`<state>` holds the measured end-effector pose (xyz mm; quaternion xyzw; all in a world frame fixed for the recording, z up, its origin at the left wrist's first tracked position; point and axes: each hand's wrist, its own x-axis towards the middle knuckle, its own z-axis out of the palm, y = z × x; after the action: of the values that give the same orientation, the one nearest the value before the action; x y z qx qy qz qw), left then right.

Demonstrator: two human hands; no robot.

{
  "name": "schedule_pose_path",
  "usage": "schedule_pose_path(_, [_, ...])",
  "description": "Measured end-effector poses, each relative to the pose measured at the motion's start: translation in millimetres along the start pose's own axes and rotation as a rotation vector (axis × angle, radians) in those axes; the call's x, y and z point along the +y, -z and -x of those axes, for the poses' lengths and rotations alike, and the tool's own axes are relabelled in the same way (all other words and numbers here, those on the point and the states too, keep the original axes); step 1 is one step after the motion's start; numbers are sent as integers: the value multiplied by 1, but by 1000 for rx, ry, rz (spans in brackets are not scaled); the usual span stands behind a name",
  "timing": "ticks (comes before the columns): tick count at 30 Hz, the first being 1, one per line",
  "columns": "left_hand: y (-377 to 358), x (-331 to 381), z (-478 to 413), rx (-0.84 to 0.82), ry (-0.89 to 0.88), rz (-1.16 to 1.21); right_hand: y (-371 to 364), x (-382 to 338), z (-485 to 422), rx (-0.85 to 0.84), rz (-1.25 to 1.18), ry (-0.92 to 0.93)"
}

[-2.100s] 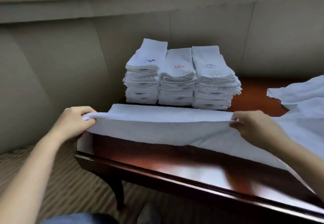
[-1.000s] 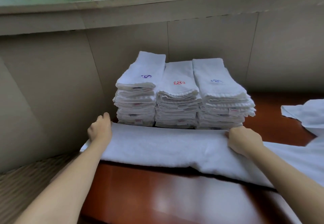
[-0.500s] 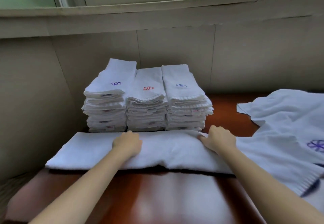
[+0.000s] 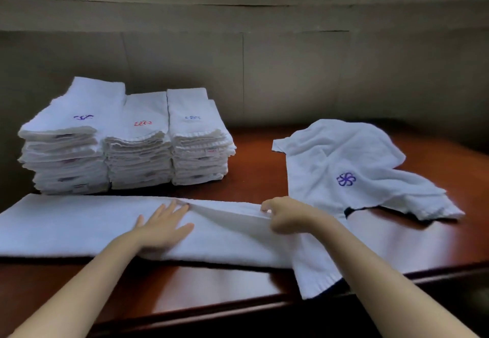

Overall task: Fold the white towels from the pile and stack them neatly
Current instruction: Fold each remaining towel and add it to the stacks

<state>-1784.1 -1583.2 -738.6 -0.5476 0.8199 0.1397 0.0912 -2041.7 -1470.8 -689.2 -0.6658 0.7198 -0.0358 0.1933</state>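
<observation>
One towel (image 4: 66, 223) lies as a long folded band across the near part of the desk (image 4: 254, 168), just before the stacks. I judge it soft, light and limp, so it will sag and wrinkle if I lift it at one point only. My left hand (image 4: 161, 225) lies flat with straight fingers and presses its middle. My right hand (image 4: 284, 214) pinches the far edge near the right end; this grip is narrow and holds cloth. I would take it at the corners. Three folded stacks (image 4: 127, 147) stand behind, touching one another. At the right lies the unfolded pile (image 4: 352, 163) with a purple flower mark.
</observation>
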Motion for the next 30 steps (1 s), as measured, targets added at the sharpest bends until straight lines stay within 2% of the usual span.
schedule_pose_path(2, [4,0,9,3,-6,18,13,15,20,-90,-84,-32])
schedule_pose_path(4, [5,11,13,140,-13,24,24,37,36,-109,-96,-123])
schedule_pose_path(6, [0,27,16,318,-41,17,30,60,46,-16,-150,-240])
schedule_pose_path(8, [-8,42,15,402,-98,21,31,78,49,119,-261,-342])
schedule_pose_path(11, [-17,57,11,314,-141,57,25,96,41,329,-365,-421])
schedule_pose_path(13, [-19,62,7,206,-119,41,16,103,37,420,-282,-488])
schedule_pose_path(15, [-21,63,3,153,-112,12,7,104,34,426,-172,-556])
schedule_pose_path(19, [-21,62,4,141,-134,-32,-1,95,29,415,-134,-639])
schedule_pose_path(21, [-22,62,6,146,-144,-51,-4,80,26,457,-2,-673])
schedule_pose_path(23, [-22,63,7,157,-173,-74,-10,57,22,498,229,-620])
schedule_pose_path(25, [-24,64,9,160,-234,-73,-19,35,11,556,329,-411])
schedule_pose_path(27, [-26,63,12,154,-321,-54,-32,12,-2,568,292,-144])
schedule_pose_path(28, [-27,61,14,156,-367,-47,-40,0,-8,523,219,-41])
schedule_pose_path(30, [-27,55,17,164,-436,-30,-56,-21,-18,328,80,39])
